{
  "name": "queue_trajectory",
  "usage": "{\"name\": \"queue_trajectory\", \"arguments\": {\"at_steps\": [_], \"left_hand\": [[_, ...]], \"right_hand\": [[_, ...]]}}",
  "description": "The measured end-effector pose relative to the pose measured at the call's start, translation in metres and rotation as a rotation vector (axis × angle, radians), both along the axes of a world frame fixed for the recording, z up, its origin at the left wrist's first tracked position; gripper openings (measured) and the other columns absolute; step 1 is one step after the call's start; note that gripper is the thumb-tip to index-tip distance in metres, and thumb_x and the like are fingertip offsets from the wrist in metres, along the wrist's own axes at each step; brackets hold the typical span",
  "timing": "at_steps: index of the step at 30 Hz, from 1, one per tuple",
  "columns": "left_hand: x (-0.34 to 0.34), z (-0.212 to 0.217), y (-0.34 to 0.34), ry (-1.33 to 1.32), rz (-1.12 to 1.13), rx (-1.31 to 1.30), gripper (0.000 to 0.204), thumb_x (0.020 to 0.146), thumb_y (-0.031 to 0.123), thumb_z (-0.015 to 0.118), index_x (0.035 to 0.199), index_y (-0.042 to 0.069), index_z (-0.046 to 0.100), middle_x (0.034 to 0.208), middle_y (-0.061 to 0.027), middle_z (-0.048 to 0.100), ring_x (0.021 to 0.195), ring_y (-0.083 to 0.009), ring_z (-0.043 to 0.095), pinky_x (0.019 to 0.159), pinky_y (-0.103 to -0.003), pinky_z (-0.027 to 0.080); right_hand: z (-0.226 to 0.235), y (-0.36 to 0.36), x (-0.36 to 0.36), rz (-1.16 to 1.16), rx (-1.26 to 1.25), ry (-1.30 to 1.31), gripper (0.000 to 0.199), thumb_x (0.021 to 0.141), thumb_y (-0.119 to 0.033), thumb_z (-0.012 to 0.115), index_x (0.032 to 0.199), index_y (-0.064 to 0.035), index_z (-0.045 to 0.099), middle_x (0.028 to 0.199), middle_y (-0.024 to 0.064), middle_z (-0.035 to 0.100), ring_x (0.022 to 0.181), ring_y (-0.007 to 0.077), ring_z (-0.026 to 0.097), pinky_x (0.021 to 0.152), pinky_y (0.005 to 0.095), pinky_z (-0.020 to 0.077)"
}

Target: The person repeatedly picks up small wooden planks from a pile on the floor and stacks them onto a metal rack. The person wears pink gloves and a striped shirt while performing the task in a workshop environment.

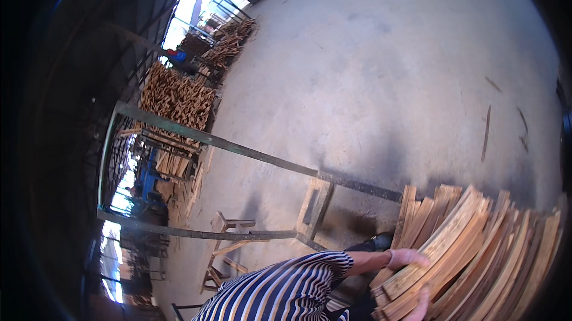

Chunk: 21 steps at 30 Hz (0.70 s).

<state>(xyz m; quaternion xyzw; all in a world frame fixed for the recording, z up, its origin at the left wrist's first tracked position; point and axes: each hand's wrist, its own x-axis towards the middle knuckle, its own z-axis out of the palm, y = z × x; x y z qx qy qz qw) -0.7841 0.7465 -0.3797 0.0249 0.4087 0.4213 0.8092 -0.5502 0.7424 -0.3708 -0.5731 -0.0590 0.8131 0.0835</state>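
A bundle of rough brown wood slats (444, 246) is held between my two hands at the lower right. My left hand (408, 258) reaches in from a striped sleeve and is closed on the slats' near ends, its fingers lying over their edge. Below it, my right hand (420, 306) grips the same bundle. Only part of it shows, and its arm is out of the frame. Right beside the bundle, more slats (518, 261) stand packed side by side in a row.
A dark metal frame with long rails (256, 154) stretches left from the slats. Beneath it stands a small wooden stool (226, 222). Large heaps of cut wood (176, 97) are piled at the far left. Several loose strips (487, 133) lie on the concrete floor (369, 70).
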Motion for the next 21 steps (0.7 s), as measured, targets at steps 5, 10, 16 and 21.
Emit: {"name": "queue_trajectory", "arguments": {"at_steps": [5, 10, 16, 21], "left_hand": [[-0.009, 0.119, -0.029, -0.107, 0.048, -0.174, 0.058, 0.084, 0.038, 0.075, 0.129, 0.004, 0.062, 0.119, -0.0126, 0.071, 0.105, -0.0224, 0.069, 0.099, -0.036, 0.051], [0.006, 0.190, -0.028, 0.019, -0.027, -0.063, 0.062, 0.082, 0.039, 0.080, 0.130, 0.005, 0.062, 0.119, -0.0111, 0.070, 0.106, -0.0209, 0.067, 0.098, -0.039, 0.050], [0.022, 0.244, -0.008, 0.216, -0.122, 0.290, 0.054, 0.087, 0.031, 0.074, 0.129, 0.000, 0.059, 0.114, -0.0102, 0.067, 0.106, -0.0193, 0.063, 0.091, -0.036, 0.051], [0.009, 0.294, 0.024, 0.165, -0.439, 0.440, 0.077, 0.076, 0.016, 0.087, 0.142, 0.001, 0.049, 0.128, -0.0157, 0.065, 0.116, -0.0256, 0.061, 0.093, -0.042, 0.054]], "right_hand": [[0.072, -0.007, -0.045, 0.186, 0.138, -0.067, 0.076, 0.094, -0.058, 0.059, 0.150, -0.0089, 0.044, 0.139, 0.0168, 0.057, 0.119, 0.0340, 0.059, 0.096, 0.0490, 0.0525], [0.133, 0.018, -0.064, 0.244, 0.335, -0.164, 0.074, 0.094, -0.057, 0.059, 0.148, -0.0088, 0.046, 0.136, 0.0159, 0.059, 0.115, 0.0306, 0.060, 0.096, 0.0475, 0.0524], [0.205, 0.017, -0.058, 0.179, 0.535, -0.300, 0.071, 0.095, -0.055, 0.059, 0.147, -0.0087, 0.048, 0.133, 0.0148, 0.062, 0.111, 0.0265, 0.062, 0.095, 0.0457, 0.0523], [0.242, -0.017, -0.007, 0.074, 0.715, -0.429, 0.068, 0.095, -0.054, 0.059, 0.145, -0.0086, 0.051, 0.130, 0.0139, 0.064, 0.107, 0.0231, 0.063, 0.094, 0.0442, 0.0522]]}}
